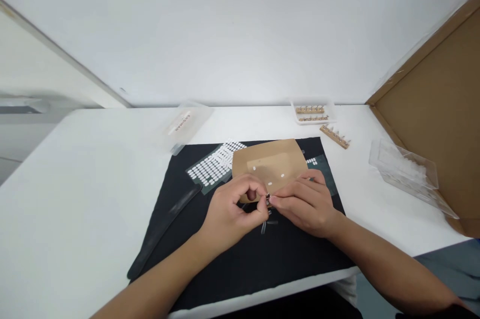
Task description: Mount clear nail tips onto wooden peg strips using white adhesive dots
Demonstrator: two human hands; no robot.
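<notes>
1. Head view: pinching small dark shiny part (267, 199) between thumb and index fingertips of bare left hand (233, 207).
2. Also pinching it from the right with bare right hand (309, 205), fingertips drawn together; can't tell exact contact.
3. Just beyond grip: see curved tan paper sheet (270, 151) bearing three white oval stickers (282, 175).
4. Just below grip: see narrow clear piece (263, 228) on black cloth mat (221, 269).
5. Far right beyond grip: see tan strip with metal pins (335, 137).

The piece (267, 199) between the hands (229, 209) is partly hidden and too small to identify.
</notes>
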